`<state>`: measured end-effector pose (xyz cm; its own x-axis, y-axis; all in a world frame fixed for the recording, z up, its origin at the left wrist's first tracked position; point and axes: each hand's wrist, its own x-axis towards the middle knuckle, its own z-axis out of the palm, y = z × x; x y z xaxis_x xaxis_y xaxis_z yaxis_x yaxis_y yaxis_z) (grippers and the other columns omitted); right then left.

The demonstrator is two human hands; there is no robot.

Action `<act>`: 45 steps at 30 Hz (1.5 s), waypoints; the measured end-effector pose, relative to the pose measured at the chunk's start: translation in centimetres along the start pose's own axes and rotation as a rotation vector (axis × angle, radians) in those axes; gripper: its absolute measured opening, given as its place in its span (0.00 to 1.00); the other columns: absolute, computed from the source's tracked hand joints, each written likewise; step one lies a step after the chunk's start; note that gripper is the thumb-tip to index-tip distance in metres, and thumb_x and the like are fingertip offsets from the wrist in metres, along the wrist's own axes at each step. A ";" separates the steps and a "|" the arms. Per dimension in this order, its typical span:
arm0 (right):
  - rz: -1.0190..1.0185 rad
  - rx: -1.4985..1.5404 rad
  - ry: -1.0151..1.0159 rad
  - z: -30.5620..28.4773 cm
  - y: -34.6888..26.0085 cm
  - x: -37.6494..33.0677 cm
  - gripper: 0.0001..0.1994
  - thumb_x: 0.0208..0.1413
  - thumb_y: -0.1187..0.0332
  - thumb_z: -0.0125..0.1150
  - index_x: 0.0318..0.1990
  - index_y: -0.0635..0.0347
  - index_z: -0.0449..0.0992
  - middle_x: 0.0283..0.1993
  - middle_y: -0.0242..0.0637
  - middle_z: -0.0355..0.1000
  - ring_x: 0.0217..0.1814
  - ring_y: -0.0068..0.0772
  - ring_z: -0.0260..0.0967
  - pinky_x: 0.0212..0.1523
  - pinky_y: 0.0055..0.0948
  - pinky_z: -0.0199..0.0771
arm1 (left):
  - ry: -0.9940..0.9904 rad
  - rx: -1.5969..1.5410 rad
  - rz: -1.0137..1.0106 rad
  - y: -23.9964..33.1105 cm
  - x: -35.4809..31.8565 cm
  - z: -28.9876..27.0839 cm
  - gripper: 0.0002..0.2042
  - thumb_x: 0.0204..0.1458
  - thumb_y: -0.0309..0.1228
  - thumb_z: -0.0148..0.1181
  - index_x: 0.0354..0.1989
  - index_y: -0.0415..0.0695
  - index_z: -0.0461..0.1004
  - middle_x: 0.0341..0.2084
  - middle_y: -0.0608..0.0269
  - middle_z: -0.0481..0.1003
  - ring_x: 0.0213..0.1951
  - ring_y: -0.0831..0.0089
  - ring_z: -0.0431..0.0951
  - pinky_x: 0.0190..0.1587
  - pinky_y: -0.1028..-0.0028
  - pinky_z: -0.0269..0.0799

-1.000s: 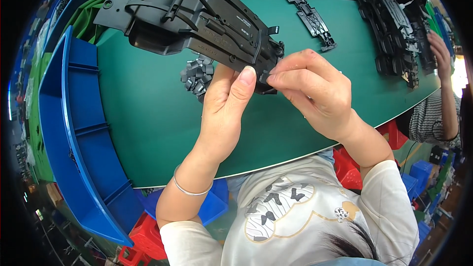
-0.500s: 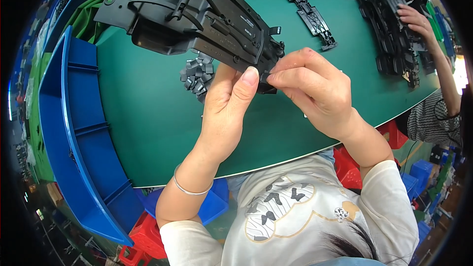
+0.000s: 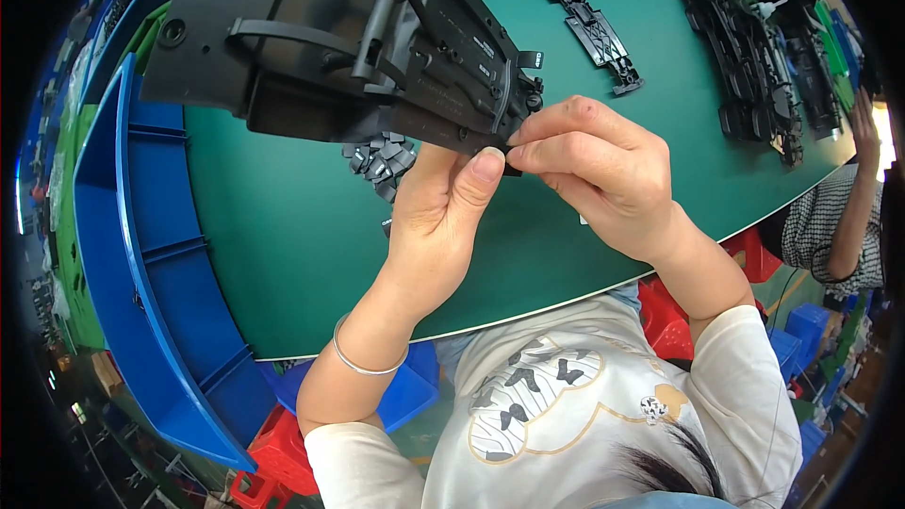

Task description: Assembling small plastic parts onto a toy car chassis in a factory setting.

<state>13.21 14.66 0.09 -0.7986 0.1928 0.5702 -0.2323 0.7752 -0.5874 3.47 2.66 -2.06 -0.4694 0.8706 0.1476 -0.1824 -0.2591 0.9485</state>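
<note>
A large black plastic moulded part (image 3: 358, 47) is held up above the green table (image 3: 283, 236). My left hand (image 3: 438, 226) grips its lower right edge from below, thumb pressed against the rim. My right hand (image 3: 603, 170) pinches the same edge from the right with thumb and forefinger; a small dark piece may sit between the fingertips, but it is mostly hidden. A small heap of grey plastic clips (image 3: 382, 160) lies on the table just under the big part.
A long blue divided tray (image 3: 141, 283) runs along the table's left side. A flat black bracket (image 3: 599, 33) lies at the far middle. Several black parts (image 3: 764, 47) are stacked at the far right, where another person's arm (image 3: 853, 198) reaches.
The big black part has come closer and higher in view. Both hands keep their hold at its edge. The other person's hand at the right has drawn back from the stacked parts.
</note>
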 end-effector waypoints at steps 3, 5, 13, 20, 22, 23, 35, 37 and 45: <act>-0.008 0.017 0.007 0.2 -0.1 0.0 0.12 0.27 0.87 0.56 0.26 0.66 0.71 0.28 0.39 0.66 0.29 0.32 0.67 0.25 0.22 0.69 | 0.001 0.000 -0.001 -0.2 -0.3 -0.4 0.14 0.53 0.33 0.43 0.47 0.40 0.60 0.36 0.65 0.66 0.38 0.80 0.63 0.42 0.81 0.58; -0.002 0.006 -0.002 0.2 -0.1 0.0 0.13 0.27 0.87 0.56 0.26 0.66 0.71 0.28 0.39 0.66 0.29 0.32 0.67 0.26 0.22 0.69 | -0.007 -0.002 -0.004 -0.1 -0.3 -0.4 0.14 0.53 0.33 0.43 0.46 0.40 0.61 0.36 0.65 0.66 0.37 0.81 0.63 0.41 0.82 0.58; 0.257 0.253 0.120 -0.4 0.1 -0.3 0.07 0.41 0.81 0.53 0.31 0.65 0.68 0.29 0.35 0.64 0.30 0.25 0.63 0.32 0.20 0.63 | 0.032 0.036 0.066 -0.4 0.0 -0.5 0.17 0.52 0.34 0.45 0.50 0.47 0.56 0.44 0.64 0.63 0.45 0.72 0.64 0.48 0.70 0.60; 0.571 0.536 -0.076 0.0 0.0 -0.7 0.10 0.47 0.65 0.53 0.24 0.64 0.67 0.26 0.33 0.60 0.26 0.24 0.58 0.28 0.22 0.60 | 0.060 0.082 0.068 -0.8 -0.2 -0.4 0.19 0.50 0.33 0.49 0.51 0.47 0.56 0.45 0.64 0.62 0.46 0.72 0.63 0.48 0.70 0.60; 0.606 0.556 -0.082 0.0 -0.1 -0.5 0.10 0.46 0.66 0.53 0.23 0.64 0.67 0.26 0.33 0.58 0.27 0.23 0.57 0.28 0.22 0.59 | -0.019 0.081 0.077 -0.7 0.0 -0.8 0.20 0.50 0.31 0.49 0.51 0.47 0.55 0.46 0.64 0.62 0.46 0.71 0.63 0.47 0.70 0.61; 0.628 0.604 -0.066 0.1 -0.1 -0.6 0.09 0.46 0.66 0.53 0.23 0.64 0.68 0.26 0.33 0.58 0.26 0.23 0.57 0.28 0.21 0.59 | -0.025 0.087 0.073 -0.7 0.1 -0.8 0.20 0.50 0.31 0.49 0.51 0.47 0.55 0.46 0.64 0.62 0.46 0.71 0.63 0.47 0.70 0.61; 0.706 0.712 -0.083 -0.3 -0.1 -0.8 0.04 0.45 0.74 0.52 0.23 0.65 0.68 0.27 0.31 0.58 0.30 0.19 0.58 0.31 0.18 0.59 | -0.008 0.149 0.076 -0.8 -0.2 -1.5 0.17 0.48 0.22 0.48 0.49 0.45 0.59 0.45 0.61 0.63 0.45 0.71 0.65 0.45 0.70 0.64; 0.712 0.718 -0.079 -0.2 -0.1 -0.9 0.04 0.44 0.75 0.52 0.23 0.65 0.68 0.27 0.31 0.58 0.30 0.19 0.58 0.32 0.18 0.59 | 0.036 0.125 0.073 -0.9 -0.2 -1.3 0.18 0.47 0.21 0.50 0.47 0.45 0.61 0.44 0.62 0.64 0.44 0.71 0.66 0.45 0.71 0.64; 0.705 0.715 -0.107 -0.3 0.1 -1.0 0.03 0.43 0.77 0.51 0.21 0.66 0.67 0.27 0.31 0.57 0.29 0.19 0.58 0.34 0.18 0.60 | 0.002 0.250 0.127 -0.9 0.0 -1.1 0.16 0.44 0.18 0.52 0.43 0.42 0.64 0.41 0.61 0.67 0.42 0.71 0.68 0.45 0.72 0.65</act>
<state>14.13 14.68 -0.34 -0.9197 0.3855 -0.0740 0.0618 -0.0440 -0.9971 2.72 2.44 -3.22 -0.4764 0.8370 0.2693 0.0967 -0.2546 0.9622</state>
